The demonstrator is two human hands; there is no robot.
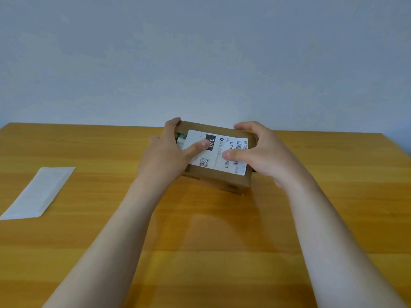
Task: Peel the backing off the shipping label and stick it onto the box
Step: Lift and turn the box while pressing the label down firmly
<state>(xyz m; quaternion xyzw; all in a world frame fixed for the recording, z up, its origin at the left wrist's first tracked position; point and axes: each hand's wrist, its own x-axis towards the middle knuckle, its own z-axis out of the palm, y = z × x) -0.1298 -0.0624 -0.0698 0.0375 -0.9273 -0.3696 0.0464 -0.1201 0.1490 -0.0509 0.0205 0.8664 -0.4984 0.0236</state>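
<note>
At the far middle of a yellow wooden table (200, 241), a person steadies a small brown cardboard box (222, 182) with both bare hands, seen from the head camera looking down along the forearms. A white shipping label (216, 152) lies flat on the box's top face, its barcode, QR code and large "070" print turned sideways to the viewer. The left hand (165, 156) grips the box's left end, fingers curled over the far corner and thumb laid across the label's left part. The right hand (264, 156) grips the right end, fingers hooked over the far edge and thumb pressed onto the label near its middle. A bit of green and white shows on the box top just left of the label. Well apart on the table's left side lies a pale, blank backing sheet (37, 193), flat and touching neither hand. A plain grey-blue wall (200, 52) rises behind the table.
</note>
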